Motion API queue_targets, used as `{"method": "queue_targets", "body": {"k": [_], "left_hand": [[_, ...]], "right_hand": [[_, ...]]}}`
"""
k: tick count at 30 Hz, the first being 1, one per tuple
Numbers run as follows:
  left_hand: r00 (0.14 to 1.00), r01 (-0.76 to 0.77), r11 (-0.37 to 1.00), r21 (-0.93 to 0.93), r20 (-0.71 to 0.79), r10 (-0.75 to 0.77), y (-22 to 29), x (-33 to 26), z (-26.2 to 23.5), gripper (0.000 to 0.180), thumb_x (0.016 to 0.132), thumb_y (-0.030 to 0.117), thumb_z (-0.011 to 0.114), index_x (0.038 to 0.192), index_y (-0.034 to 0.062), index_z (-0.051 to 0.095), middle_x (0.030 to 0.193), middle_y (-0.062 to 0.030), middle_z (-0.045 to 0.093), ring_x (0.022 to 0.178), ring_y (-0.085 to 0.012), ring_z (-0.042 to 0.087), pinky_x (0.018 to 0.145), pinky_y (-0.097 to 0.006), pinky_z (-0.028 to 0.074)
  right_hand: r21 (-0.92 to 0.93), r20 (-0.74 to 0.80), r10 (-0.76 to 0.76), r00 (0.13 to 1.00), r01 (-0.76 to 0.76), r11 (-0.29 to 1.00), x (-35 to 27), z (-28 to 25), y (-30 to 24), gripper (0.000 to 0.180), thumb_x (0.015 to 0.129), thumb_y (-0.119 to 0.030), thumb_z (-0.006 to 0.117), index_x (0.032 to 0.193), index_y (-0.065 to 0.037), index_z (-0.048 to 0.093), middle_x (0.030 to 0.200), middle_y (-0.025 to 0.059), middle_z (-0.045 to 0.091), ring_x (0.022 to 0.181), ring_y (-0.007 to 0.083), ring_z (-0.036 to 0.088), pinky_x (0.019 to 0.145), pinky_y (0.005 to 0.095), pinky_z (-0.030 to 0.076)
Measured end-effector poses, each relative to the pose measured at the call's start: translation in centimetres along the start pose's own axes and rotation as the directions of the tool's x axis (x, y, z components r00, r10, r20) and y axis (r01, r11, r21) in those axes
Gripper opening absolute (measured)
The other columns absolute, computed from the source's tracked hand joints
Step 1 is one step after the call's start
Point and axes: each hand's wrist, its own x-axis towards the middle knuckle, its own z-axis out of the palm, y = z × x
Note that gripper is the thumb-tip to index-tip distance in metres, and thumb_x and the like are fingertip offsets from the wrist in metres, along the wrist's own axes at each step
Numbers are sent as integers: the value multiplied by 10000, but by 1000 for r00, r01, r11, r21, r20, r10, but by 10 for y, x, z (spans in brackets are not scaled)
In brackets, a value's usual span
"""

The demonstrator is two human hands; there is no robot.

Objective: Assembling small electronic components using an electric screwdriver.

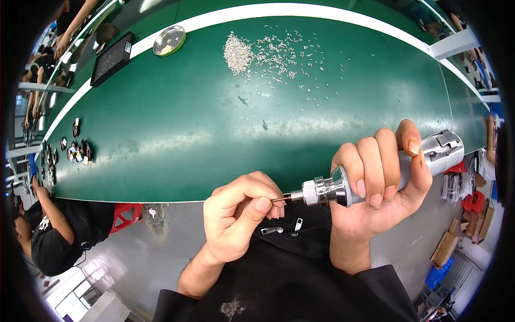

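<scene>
A silver electric screwdriver [325, 191] lies nearly level in front of my chest, its nose pointing left. My right hand [378, 185] is wrapped round its grey body, with the clip end sticking out past the fingers on the right. At the nose, my left hand [236, 212] pinches the thin copper-coloured bit [281, 199] between thumb and forefinger. The bit's tip is hidden by the fingertips, so whether a screw sits there I cannot tell. Both hands are just over the near edge of the green table [177, 145].
A pile of small silvery screw-like pieces [237, 53] spreads rightward on the far side. A round dish [169, 41] and a black tray [112, 59] stand far left. Small dark parts [80, 152] lie at the left, near a seated person in black [59, 236]. Cardboard boxes [446, 248] stand right.
</scene>
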Motion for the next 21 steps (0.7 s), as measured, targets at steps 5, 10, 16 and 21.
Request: {"method": "queue_targets", "body": {"k": [5, 10, 16, 21], "left_hand": [[994, -100, 949, 298, -8, 107, -4, 5, -3, 54, 848, -50, 576, 795, -57, 583, 712, -122, 589, 616, -171, 555, 554, -268, 450], [948, -300, 645, 703, 145, 283, -7, 14, -6, 138, 678, -112, 631, 772, -35, 564, 672, -109, 553, 551, -234, 518, 493, -298, 413], [932, -354, 538, 765, 242, 269, -7, 21, -7, 105, 719, -112, 609, 778, -37, 565, 644, -115, 558, 563, -240, 549, 538, -305, 448], [928, -372, 576, 728, 281, 245, -10, 23, -8, 184, 668, -119, 635, 807, -31, 553, 671, -108, 547, 553, -249, 517, 490, -317, 414]], "right_hand": [[-110, 37, -21, 999, 25, 994, -1, -2, -1, 101, 928, -166, 463, 946, -67, 464, 537, -22, 391, 447, 86, 393, 525, 268, 365], [-222, 110, -13, 994, 37, 974, -2, -17, -3, 161, 938, -199, 383, 999, -82, 475, 540, 5, 400, 437, 122, 403, 527, 306, 390], [-203, 44, 3, 999, 6, 979, 1, -25, -2, 169, 927, -196, 380, 997, -82, 484, 523, -9, 385, 423, 109, 384, 507, 297, 381], [-193, 5, 16, 1000, -15, 981, 2, -25, -3, 176, 924, -203, 381, 991, -85, 494, 521, -16, 381, 423, 104, 379, 503, 291, 374]]}}
